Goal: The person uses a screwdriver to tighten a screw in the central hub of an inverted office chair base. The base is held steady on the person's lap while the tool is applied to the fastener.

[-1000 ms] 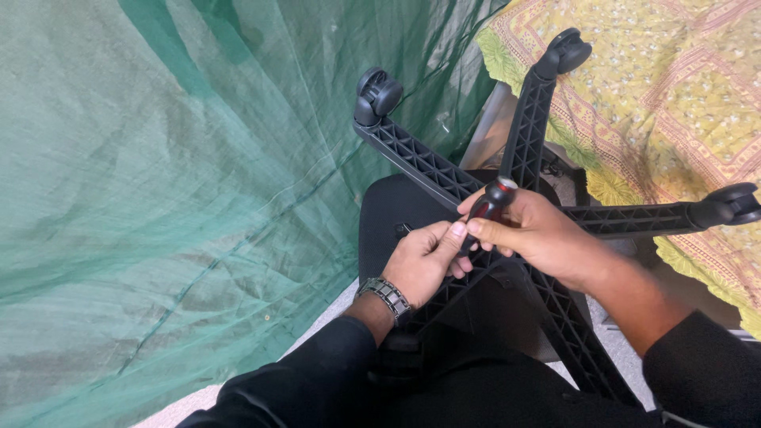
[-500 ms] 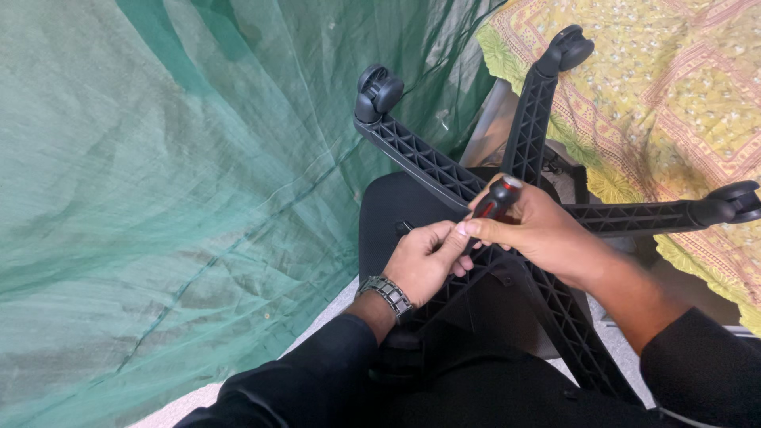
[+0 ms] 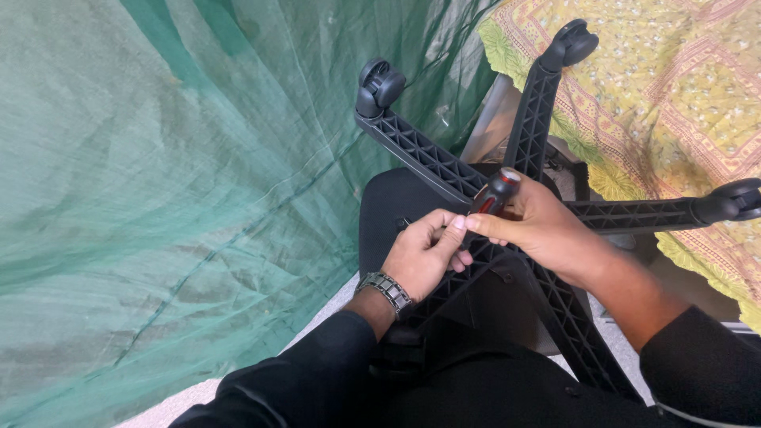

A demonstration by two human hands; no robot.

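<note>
An upturned office chair lies in front of me, its black star base [image 3: 420, 154] with ribbed spokes pointing up. My right hand [image 3: 539, 226] grips a screwdriver [image 3: 494, 192] with a black and red handle, held over the hub of the base. Just left of it, my left hand [image 3: 424, 254], with a metal watch on the wrist, rests against the underside of the black seat [image 3: 384, 210], fingers pinched near the screwdriver's shaft. The tip of the tool is hidden by my fingers.
Castor wheels sit at the spoke ends: one at top centre [image 3: 380, 83], one further right [image 3: 575, 40], one at the right edge [image 3: 737, 198]. A green mesh net [image 3: 174, 182] hangs on the left. A yellow patterned cloth [image 3: 674, 87] covers a bed at the right.
Both hands stay at the hub. The screwdriver handle has shifted only slightly in my right hand.
</note>
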